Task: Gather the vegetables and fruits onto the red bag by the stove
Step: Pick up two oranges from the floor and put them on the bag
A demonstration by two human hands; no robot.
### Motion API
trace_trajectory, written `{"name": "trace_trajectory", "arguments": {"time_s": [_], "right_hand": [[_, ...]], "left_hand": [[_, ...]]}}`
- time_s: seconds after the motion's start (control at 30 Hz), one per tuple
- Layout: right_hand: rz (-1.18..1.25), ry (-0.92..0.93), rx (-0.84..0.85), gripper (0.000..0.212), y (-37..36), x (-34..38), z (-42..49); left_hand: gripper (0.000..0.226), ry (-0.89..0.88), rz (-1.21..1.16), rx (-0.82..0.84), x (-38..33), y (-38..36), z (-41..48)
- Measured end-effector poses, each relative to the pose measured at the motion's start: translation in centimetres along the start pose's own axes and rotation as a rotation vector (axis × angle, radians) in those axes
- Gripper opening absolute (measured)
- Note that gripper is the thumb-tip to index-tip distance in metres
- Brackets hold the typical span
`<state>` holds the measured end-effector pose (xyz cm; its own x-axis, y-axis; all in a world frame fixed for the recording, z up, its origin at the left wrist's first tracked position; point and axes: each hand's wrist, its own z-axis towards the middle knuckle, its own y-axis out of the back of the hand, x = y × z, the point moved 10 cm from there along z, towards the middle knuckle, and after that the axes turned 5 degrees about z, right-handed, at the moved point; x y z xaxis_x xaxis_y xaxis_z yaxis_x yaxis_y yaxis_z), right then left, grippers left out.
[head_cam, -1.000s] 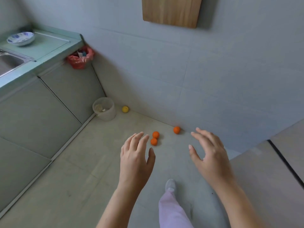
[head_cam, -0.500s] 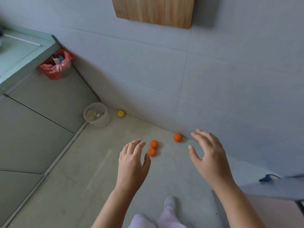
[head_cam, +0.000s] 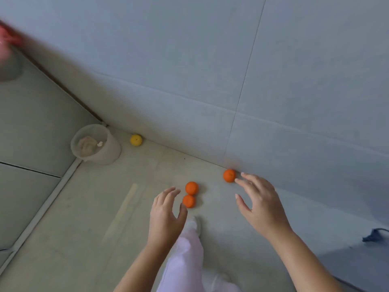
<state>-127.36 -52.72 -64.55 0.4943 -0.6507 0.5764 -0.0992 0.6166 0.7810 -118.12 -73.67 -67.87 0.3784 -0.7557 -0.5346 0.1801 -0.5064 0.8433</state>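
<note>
Two hands hover low in frame, left hand (head_cam: 166, 218) and right hand (head_cam: 261, 205), fingers spread, holding nothing; mid-frame on the floor (head_cam: 105, 207), paired oranges (head_cam: 191, 188) and a lone orange (head_cam: 229, 175) look light, firm and likely to roll, so cup each whole; yellow fruit (head_cam: 136, 140) lies beyond, left of centre

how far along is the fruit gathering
Done: nothing visibly gathered. In hand: nothing; the left hand and right hand are open, hovering by the fruit. Left: the orange pair, the lone orange by the wall and the yellow fruit near the bucket all lie on the floor.
</note>
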Motion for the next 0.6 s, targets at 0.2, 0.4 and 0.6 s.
{"name": "trace_trajectory", "arguments": {"time_s": [0.2,0.4,0.6], "right_hand": [[-0.041,-0.04,0.043,0.04,-13.4,-10.5,1.6],[-0.078,0.037,0.115,0.037,-26.0,-18.9,1.9],[-0.158,0.036,0.217,0.043,-34.7,-26.5,2.4]], "left_hand": [[0.057,0.048,0.048,0.075,9.9,-12.9,6.0],[0.049,0.212,0.091,0.168,20.7,-25.5,9.8],[0.051,0.18,0.147,0.191,26.7,-33.8,11.2]]}}
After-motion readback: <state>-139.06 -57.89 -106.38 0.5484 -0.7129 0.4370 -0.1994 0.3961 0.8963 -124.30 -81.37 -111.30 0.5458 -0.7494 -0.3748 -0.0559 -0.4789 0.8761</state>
